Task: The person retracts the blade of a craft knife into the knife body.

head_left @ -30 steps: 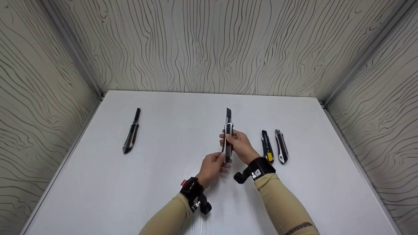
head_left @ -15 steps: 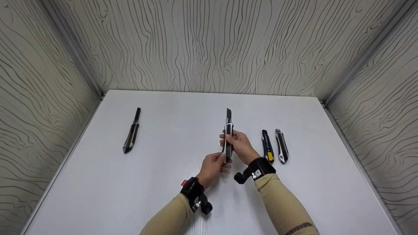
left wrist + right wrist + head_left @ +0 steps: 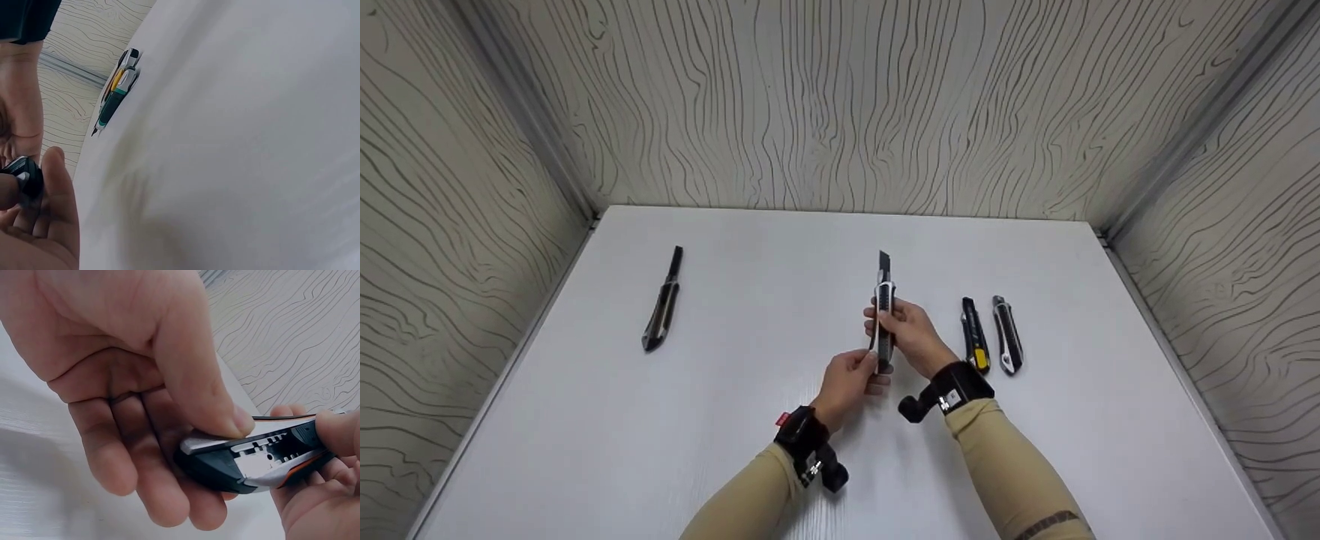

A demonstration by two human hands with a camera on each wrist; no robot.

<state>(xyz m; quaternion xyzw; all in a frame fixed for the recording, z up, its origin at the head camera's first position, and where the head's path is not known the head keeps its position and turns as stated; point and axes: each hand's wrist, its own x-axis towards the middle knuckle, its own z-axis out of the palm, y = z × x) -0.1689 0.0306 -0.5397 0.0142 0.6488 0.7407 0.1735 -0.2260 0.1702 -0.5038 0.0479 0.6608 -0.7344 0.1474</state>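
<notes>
A snap-off utility knife with a silver, black and orange handle is held over the middle of the table, its blade out and pointing away from me. My right hand grips the handle from the right, thumb on the slider, as the right wrist view shows. My left hand pinches the black tail end between thumb and fingers. Seen from the left wrist, only that dark end shows; the fingers hide the rest.
Right of my hands lie a black and yellow utility knife and a silver and black one. A dark utility knife lies far left on the white table. Wood-patterned walls enclose the back and sides.
The blade tip sits very slightly lower than before. Both hands keep the same hold on the utility knife, and the other knives stay where they were.
</notes>
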